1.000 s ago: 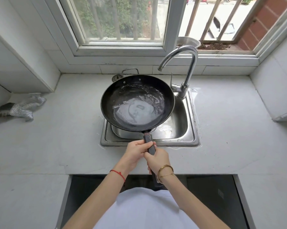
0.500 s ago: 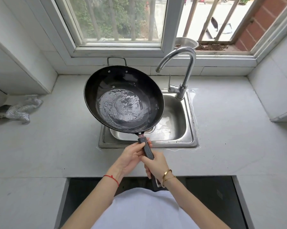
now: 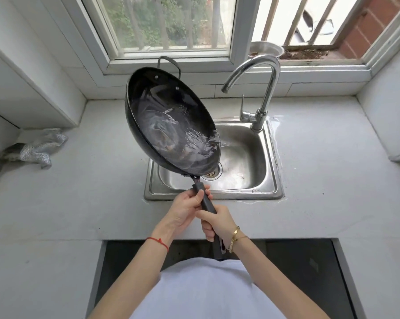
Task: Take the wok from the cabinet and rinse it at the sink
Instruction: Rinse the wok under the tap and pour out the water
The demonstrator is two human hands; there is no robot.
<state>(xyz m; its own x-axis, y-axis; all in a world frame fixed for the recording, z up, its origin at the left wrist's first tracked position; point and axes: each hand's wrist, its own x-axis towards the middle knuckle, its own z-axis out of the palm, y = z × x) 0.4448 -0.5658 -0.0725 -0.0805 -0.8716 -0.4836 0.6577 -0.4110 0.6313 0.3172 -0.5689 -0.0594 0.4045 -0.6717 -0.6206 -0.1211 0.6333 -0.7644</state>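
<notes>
Both my left hand (image 3: 187, 209) and right hand (image 3: 218, 223) wrap closed around the wok (image 3: 171, 125) handle, tilting water toward the sink (image 3: 272, 157) beside the faucet (image 3: 263, 88).

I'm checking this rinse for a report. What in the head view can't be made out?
- End of the wok handle: hidden under the right hand and wrist.
- Sink left half: covered by the tilted wok.
- Tap: no stream shows.
- Cabinet: its inside is too dark.
- Left hand: palm side hidden.
</notes>
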